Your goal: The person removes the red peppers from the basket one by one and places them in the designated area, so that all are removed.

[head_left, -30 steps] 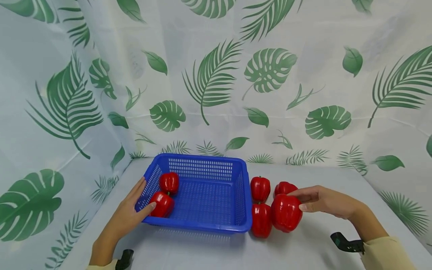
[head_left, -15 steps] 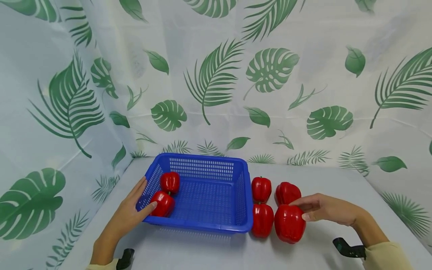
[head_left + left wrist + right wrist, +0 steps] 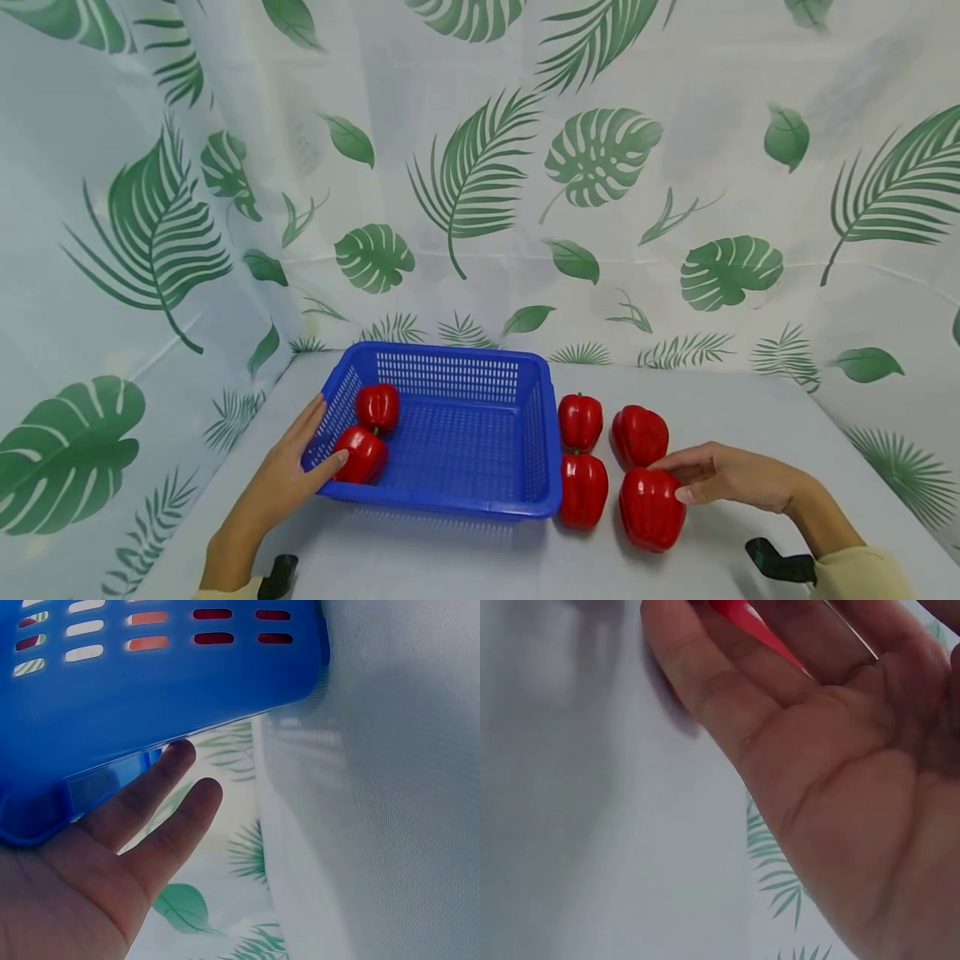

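My right hand (image 3: 738,479) pinches a glossy red bell pepper (image 3: 652,510) between thumb and fingers, low at the table's front right. In the right wrist view, the fingers hide most of that bell pepper (image 3: 757,630). My left hand (image 3: 288,467) rests at the left front corner of a blue plastic basket (image 3: 480,505), thumb over the rim and the other fingers along the outside. The left wrist view shows two straight fingers by the edge of the basket (image 3: 172,690). Inside the basket, at its left, lie two red bell peppers (image 3: 377,407), the nearer one beside the thumb.
Three more bell peppers are on the white table (image 3: 420,558): one (image 3: 580,422) and another (image 3: 583,490) along the basket's right side, a third (image 3: 640,435) just behind the held one. A leaf-printed cloth (image 3: 480,317) hangs behind and at the sides.
My right hand has brought its bell pepper toward the front and right, down to the table, away from the others. My left hand and the basket stay in place.
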`<state>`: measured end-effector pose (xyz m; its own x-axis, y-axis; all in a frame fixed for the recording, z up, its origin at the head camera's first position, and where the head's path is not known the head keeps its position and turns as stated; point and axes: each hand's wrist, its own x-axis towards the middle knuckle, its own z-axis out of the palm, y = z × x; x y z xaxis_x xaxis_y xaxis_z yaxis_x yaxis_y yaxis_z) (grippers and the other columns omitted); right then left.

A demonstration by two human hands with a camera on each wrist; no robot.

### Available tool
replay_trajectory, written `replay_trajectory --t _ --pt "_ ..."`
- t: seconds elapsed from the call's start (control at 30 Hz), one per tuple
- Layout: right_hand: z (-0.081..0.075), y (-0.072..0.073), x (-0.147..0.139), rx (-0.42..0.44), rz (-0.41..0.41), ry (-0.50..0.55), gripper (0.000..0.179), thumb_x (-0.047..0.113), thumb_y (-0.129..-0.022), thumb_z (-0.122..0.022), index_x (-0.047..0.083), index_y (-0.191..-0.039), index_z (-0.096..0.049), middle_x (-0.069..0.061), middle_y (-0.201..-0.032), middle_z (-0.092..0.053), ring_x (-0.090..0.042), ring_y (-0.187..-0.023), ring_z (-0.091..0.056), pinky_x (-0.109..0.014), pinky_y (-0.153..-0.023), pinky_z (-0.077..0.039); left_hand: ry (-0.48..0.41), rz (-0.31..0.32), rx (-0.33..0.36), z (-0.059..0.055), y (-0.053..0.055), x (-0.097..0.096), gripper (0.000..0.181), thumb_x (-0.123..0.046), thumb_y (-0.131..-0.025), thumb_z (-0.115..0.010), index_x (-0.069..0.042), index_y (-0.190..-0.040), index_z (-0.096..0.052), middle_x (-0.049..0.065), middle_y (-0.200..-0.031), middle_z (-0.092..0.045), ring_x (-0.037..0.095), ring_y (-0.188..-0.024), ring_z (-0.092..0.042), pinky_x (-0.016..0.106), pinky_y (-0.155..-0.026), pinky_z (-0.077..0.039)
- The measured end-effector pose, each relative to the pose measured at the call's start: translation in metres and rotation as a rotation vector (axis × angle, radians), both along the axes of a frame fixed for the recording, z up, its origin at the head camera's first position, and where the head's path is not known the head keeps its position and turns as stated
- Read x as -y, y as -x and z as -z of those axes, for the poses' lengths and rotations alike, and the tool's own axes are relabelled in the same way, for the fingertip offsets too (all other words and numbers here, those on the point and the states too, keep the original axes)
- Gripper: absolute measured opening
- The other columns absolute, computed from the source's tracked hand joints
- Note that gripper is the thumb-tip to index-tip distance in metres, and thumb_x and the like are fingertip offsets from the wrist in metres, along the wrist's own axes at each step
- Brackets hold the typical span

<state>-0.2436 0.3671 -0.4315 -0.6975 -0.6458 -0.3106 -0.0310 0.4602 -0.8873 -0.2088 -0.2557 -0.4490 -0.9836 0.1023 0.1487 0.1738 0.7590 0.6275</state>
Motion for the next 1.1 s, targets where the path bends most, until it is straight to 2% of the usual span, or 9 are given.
replay_trajectory --t 0.33,0.57,0.77,0.9,1.1 --pt "0.002 -0.001 0.003 -0.016 0.028 -0.003 0.057 0.015 -0.098 -0.073 -0.002 -0.15 -0.058 -0.021 -0.14 -0.065 -0.032 -0.125 -0.06 -0.053 -0.091 -0.063 -0.017 0.007 -0.014 0.002 -0.002 0.0 0.097 -0.052 -0.099 -0.068 0.002 -0.168 -0.025 0.024 -0.175 -0.019 0.055 -0.156 -0.02 0.077 -0.107 -0.036" --pt "-0.005 -0.002 0.002 -0.06 0.081 -0.038 0.058 0.021 -0.099 -0.072 -0.001 -0.151 -0.057 -0.025 -0.147 -0.06 -0.034 -0.13 -0.058 -0.052 -0.09 -0.063 -0.015 0.003 -0.02 0.003 -0.001 0.001 0.097 -0.051 -0.099 -0.068 0.002 -0.168 -0.025 0.024 -0.175 -0.019 0.055 -0.156 -0.021 0.076 -0.107 -0.037" --pt "-0.013 0.001 0.002 -0.074 0.128 0.017 0.055 0.019 -0.106 -0.062 -0.01 -0.151 -0.051 -0.029 -0.139 -0.064 -0.034 -0.114 -0.07 -0.05 -0.089 -0.064 -0.012 0.002 -0.005 0.001 0.0 0.0 0.098 -0.052 -0.098 -0.068 0.001 -0.168 -0.025 0.024 -0.175 -0.019 0.055 -0.156 -0.021 0.076 -0.107 -0.037" --pt "-0.016 0.004 0.007 -0.14 0.168 0.057 0.051 0.018 -0.107 -0.06 -0.01 -0.149 -0.052 -0.025 -0.133 -0.068 -0.032 -0.108 -0.073 -0.047 -0.089 -0.064 -0.014 0.001 -0.002 0.001 0.0 0.001 0.098 -0.052 -0.098 -0.068 0.001 -0.169 -0.025 0.023 -0.175 -0.019 0.055 -0.156 -0.021 0.076 -0.108 -0.037" --pt "-0.018 0.007 0.027 -0.236 0.29 0.109 0.052 0.021 -0.11 -0.058 -0.007 -0.153 -0.049 -0.025 -0.136 -0.067 -0.029 -0.115 -0.07 -0.043 -0.094 -0.062 -0.016 0.002 -0.004 0.002 -0.001 0.0 0.098 -0.051 -0.098 -0.069 0.001 -0.168 -0.025 0.024 -0.175 -0.019 0.055 -0.156 -0.021 0.076 -0.108 -0.037"
